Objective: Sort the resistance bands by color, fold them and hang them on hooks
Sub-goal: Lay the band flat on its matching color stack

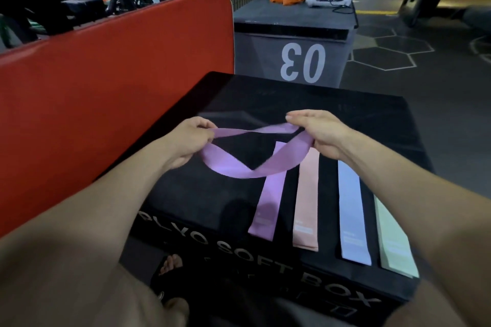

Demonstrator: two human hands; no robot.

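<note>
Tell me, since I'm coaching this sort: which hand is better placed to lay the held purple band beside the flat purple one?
Probably the left hand. Both grip the twisted purple band, but bare box top lies under the left, beside the flat purple band.

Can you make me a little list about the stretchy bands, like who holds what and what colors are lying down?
held band: purple band, twisted, in the air
left hand: pinches one end
right hand: pinches the other end
lying flat: purple strip, pink band, blue band, green band
where: black soft box
behind: grey box marked 03
</note>
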